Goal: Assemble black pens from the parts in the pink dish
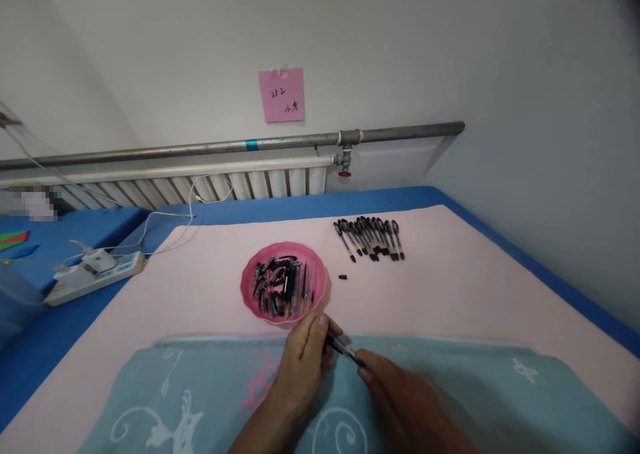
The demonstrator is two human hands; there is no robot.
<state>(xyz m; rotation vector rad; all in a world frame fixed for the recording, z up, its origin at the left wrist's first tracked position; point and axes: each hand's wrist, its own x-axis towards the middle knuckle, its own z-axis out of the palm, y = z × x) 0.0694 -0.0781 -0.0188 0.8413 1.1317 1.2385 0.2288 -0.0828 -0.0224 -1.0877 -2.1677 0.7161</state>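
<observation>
Between my two hands is a pen (345,349) with a dark cap end and a clear barrel, held at a slant over the blue cloth. My left hand (311,347) is closed around its dark upper end. At the lower right end, my right hand (385,377) pinches the pen; its edges are blurred. Just beyond my left hand is a pink scalloped bowl (245,301) with black pen caps (260,284) and clear barrels (306,284) in it. One small black pen part (343,277) lies on the pink surface right of the bowl.
Several assembled-looking pens (373,237) lie in a cluster at the back right. A blue patterned cloth (210,387) covers the front of the pink tabletop (425,294). At left is a power strip (95,277) with plugs and white cables. A radiator (250,184) and pipe (200,149) run along the wall.
</observation>
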